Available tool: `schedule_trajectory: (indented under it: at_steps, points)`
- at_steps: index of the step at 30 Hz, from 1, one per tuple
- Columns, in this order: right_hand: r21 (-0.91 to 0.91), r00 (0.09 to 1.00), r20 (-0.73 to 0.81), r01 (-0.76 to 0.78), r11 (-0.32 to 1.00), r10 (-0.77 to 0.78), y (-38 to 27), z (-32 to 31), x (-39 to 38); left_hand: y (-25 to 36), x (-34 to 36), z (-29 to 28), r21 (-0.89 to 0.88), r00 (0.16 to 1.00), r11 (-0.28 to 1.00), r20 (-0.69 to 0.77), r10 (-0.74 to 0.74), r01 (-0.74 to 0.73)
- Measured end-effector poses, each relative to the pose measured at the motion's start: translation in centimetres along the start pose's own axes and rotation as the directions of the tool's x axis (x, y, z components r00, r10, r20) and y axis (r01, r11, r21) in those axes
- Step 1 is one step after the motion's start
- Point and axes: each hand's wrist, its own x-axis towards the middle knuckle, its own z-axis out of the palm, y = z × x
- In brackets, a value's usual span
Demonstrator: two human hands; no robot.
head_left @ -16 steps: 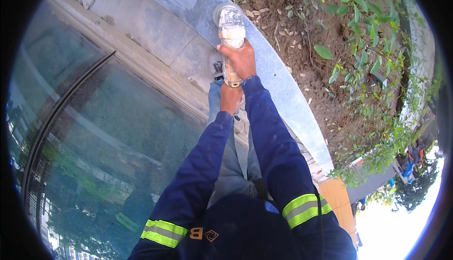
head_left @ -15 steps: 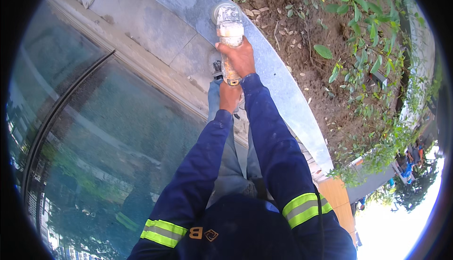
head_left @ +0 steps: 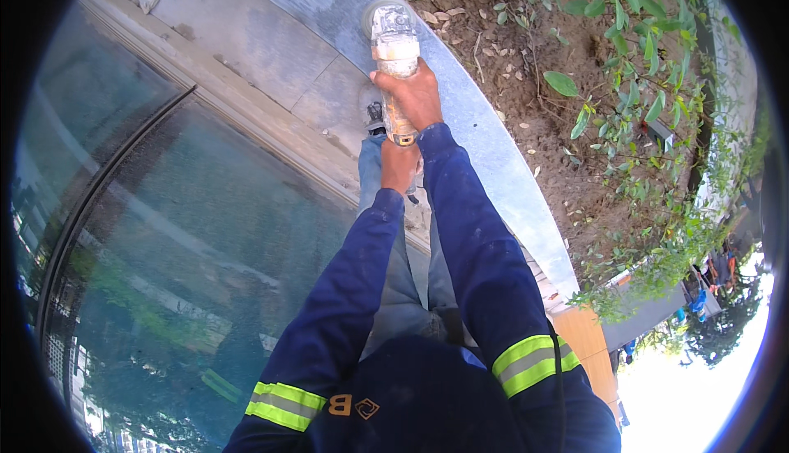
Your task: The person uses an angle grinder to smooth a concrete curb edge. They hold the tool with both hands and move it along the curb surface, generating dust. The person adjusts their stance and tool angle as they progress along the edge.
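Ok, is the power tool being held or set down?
Held: the right grip is wrapped around the power tool, and the left grip is at its rear end, its fingers mostly hidden.

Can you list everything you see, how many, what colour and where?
power tool: 1, dusty white and yellow, head over the ledge
stone ledge: 1, blue-grey, curving beside the soil
paving slabs: several, grey, upper left
soil: 1 bed, brown, upper right
fallen leaves: many, tan, on the soil
plants: uncountable, green, right
glass panes: at least 2, greenish, left
tan panel: 1, lower right
shoe: 1 clear, black, beside the tool
jeans: 1 pair, blue, centre
sleeves: 2, navy, yellow-banded, lower middle
left hand: 1, bare, at the tool's near end
right hand: 1, bare, around the tool
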Motion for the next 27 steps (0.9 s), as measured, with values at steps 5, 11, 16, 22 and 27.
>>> schedule_trajectory:
  at_steps: [5, 11, 16, 22, 27]
  points:
    - [-0.137, 0.998, 0.044, -0.044, 0.990, 0.051, -0.8, 1.8, 0.5, -0.3, 0.7, -0.4, -0.087, 0.997, 0.995, -0.057, -0.050, 0.045]
    - [-0.159, 0.996, 0.065, -0.056, 0.986, 0.067, 1.1, 2.3, -2.6, -5.1, -0.6, -1.5, -0.183, 0.998, 0.983, -0.053, -0.018, 0.008]
    - [-0.181, 0.992, -0.086, -0.107, 0.978, 0.092, 4.2, -0.6, -5.4, -5.3, -3.4, 0.0, -0.062, 0.994, 0.992, -0.019, -0.112, 0.111]
    - [-0.037, 0.983, -0.170, -0.069, 0.997, 0.061, 4.9, -2.7, -5.9, -5.2, -4.3, 2.0, -0.004, 0.995, 0.997, -0.048, -0.083, 0.083]
    - [-0.109, 0.995, -0.098, -0.046, 0.993, 0.035, 3.3, -0.7, -3.6, -4.6, -2.3, 1.0, -0.092, 0.997, 0.996, -0.080, -0.022, 0.014]
